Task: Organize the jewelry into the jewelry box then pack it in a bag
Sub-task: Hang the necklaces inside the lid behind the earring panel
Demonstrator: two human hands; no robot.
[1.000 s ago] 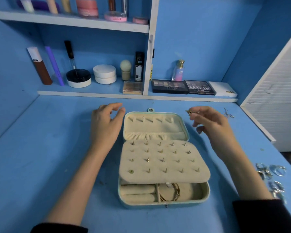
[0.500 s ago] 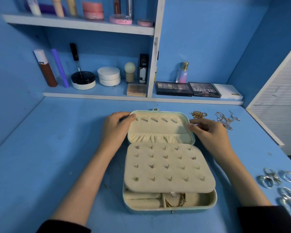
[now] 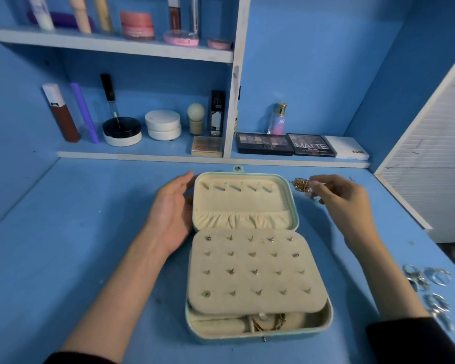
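**Position.** The jewelry box (image 3: pixel 324 329) lies open at the middle of the surface (image 3: pixel 90 258), its lid (image 3: pixel 242 198) laid back on the far side. A padded stud panel (image 3: pixel 252 282) carrying small earrings covers most of the near half. A gold piece (image 3: pixel 269 323) shows in the tray beneath its near edge. No bag is in view.

**Hands.** The left hand (image 3: pixel 172 216) is released, with fingers straight and the palm resting against the left side of the lid. The right hand (image 3: pixel 344 200) pinches a bunched gold chain (image 3: pixel 301 184) just right of the lid's far right corner. Whether the chain is clear of the surface cannot be told, as it is blurred.

**Outstanding.** Silver hoops (image 3: pixel 431 285) lie loose at the near right, well apart from the box.

**Risks, as judged.**
- The chain is held as a clump, so it may knot, or a loop may slip from the pinch and drop outside the box.
- A trailing end carried across the lid could snag on the slots or the gathered pocket.
- The left hand only braces one side, so a tug on the chain could slide the box to the right.
- The hoops sit near the surface's edge, and a passing sleeve could sweep them off.
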